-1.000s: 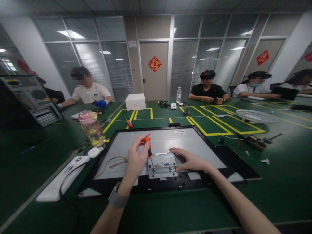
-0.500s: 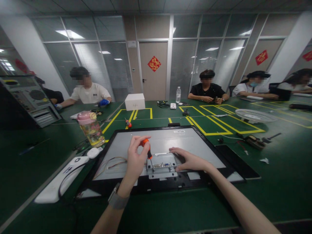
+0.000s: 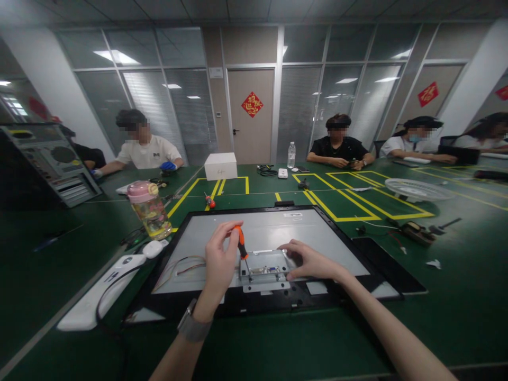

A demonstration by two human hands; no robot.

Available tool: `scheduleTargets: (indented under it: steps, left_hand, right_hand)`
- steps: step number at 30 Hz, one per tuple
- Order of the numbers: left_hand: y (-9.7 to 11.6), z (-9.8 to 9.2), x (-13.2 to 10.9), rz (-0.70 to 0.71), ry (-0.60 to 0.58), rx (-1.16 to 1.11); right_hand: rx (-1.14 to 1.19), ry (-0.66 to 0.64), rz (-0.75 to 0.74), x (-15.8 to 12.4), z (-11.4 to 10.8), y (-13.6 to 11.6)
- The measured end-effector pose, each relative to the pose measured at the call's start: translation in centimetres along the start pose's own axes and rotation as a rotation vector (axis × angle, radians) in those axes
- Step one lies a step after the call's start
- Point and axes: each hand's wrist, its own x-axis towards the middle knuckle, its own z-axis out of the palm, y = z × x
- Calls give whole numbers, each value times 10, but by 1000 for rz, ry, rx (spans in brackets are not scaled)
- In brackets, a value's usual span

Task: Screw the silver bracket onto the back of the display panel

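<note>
My left hand (image 3: 221, 256) is closed around an orange-and-black screwdriver (image 3: 241, 243). The screwdriver leans slightly, its shaft reaching down to the lower left of a metal bracket (image 3: 260, 259) with video ports along it. That bracket lies on the grey back of a black-framed display panel (image 3: 190, 225), flat on the table. My right hand (image 3: 307, 261) grips the bracket's right side, fingertips by its upper corner and thumb lower down. Thin wires (image 3: 178, 265) run out left of the bracket, partly behind my left hand.
To the left stand a pink-lidded bottle (image 3: 148, 211), a white power strip (image 3: 101, 291) and a computer case (image 3: 55, 161). Beyond the panel are a red screwdriver (image 3: 210, 201) and a white box (image 3: 220, 166). A dark flat panel (image 3: 389, 264) lies right. Several people sit across the table.
My left fingers have shifted slightly on the screwdriver handle, showing more of its orange side. My right fingers are a little more curled at the bracket. The view has shifted slightly.
</note>
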Motion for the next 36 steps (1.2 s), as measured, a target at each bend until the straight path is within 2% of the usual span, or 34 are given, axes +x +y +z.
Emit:
scheduleTargets:
  steps: [5,11,16,21,25,30,34,36]
  left_hand:
    - [-1,1,-1,43,66,33]
    - [4,2,-3,27,-61,-22]
    - [3,4,-3,67,-10,23]
    - [3,4,-3,41,-69,-30]
    - [4,5,-4,79,-26,-10]
    - [6,4,-4,52,-77,-36]
    - [2,5,-5,70,-22,-16]
    - [1,5,-5,56,-32,-43]
  right_hand:
    - [1,-5,-1,-1,-1,-3]
    - [0,-7,14,-1,-1,-5]
    - [-17,-10,14,-1,-2,-5]
    - [-28,-2,17,0,0,-3]
    - [-28,3,11,1,0,-4]
    - [-18,10,22,0,-1,-7]
    - [-12,16,16,0,-1,-7]
    - [-12,23,14,0,0,-7]
